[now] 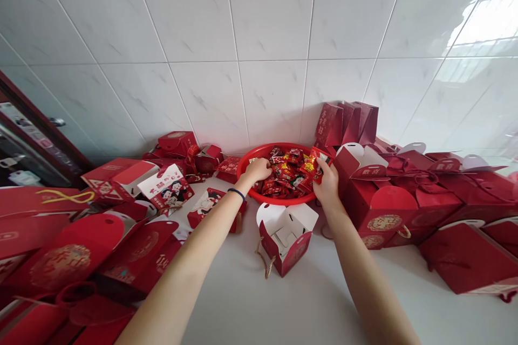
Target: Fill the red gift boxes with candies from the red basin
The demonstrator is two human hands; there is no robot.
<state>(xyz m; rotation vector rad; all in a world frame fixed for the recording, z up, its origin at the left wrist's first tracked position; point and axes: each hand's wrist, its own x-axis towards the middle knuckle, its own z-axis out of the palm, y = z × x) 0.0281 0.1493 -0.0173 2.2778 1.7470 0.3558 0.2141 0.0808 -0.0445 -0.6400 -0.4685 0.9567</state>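
An open red gift box (300, 250) with a white inside stands on a pale table (259, 307) — just beyond it, a red basin (283, 201) brims with wrapped sweets (282, 172). The left hand (258, 169) rests among them, fingers curled, its hold unclear; the right hand (327, 182) pinches a red-and-yellow packet (309, 164) — upright red cartons (348, 123) stand behind, by a tiled wall (275, 16).

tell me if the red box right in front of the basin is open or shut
Open. The red box has its top flaps spread apart, and its white inside shows from above.
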